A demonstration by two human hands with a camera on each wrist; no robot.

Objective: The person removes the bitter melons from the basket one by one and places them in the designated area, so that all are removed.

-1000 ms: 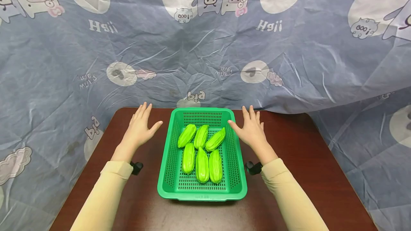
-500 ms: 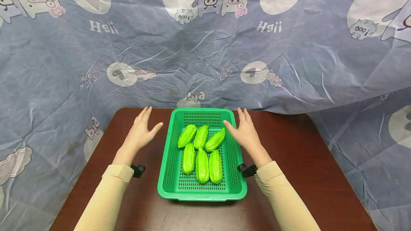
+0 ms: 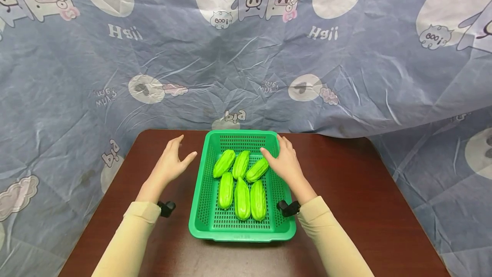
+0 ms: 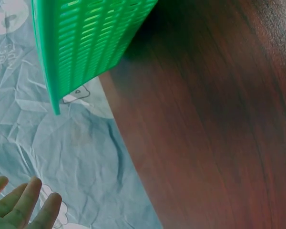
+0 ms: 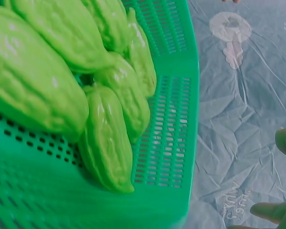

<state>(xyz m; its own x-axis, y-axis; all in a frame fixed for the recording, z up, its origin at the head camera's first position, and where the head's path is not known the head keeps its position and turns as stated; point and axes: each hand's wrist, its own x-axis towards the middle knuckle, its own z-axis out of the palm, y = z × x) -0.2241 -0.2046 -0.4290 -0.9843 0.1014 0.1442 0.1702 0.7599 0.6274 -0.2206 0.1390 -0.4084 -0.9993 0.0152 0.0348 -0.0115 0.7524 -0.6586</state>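
Several bright green, ridged bitter melons (image 3: pixel 242 200) lie in two loose rows in a green plastic basket (image 3: pixel 242 237) with slotted walls. My left hand (image 3: pixel 169 166) hovers left of the basket, apart from it, fingers extended and thumb spread. Over the basket's right rim is my right hand (image 3: pixel 285 163); its thumb overlaps the back right melon in the head view. Neither hand holds anything. In the left wrist view, left fingers (image 4: pixel 25 205) show at the lower left, below the basket wall (image 4: pixel 95 43). The right wrist view shows the melons (image 5: pixel 107 138) close up, with fingertips (image 5: pixel 271 210) at the right edge.
The basket stands on a dark red-brown wooden table (image 3: pixel 346 183). A grey-blue cartoon-printed cloth (image 3: pixel 246 67) hangs behind the table and at its sides. A black wrist camera (image 3: pixel 288 208) sits at the right wrist, over the basket's right side.
My right hand has moved left and toward me, from beside the basket's right rim to over it. My left hand has drawn slightly nearer to me. The basket and melons stay put.
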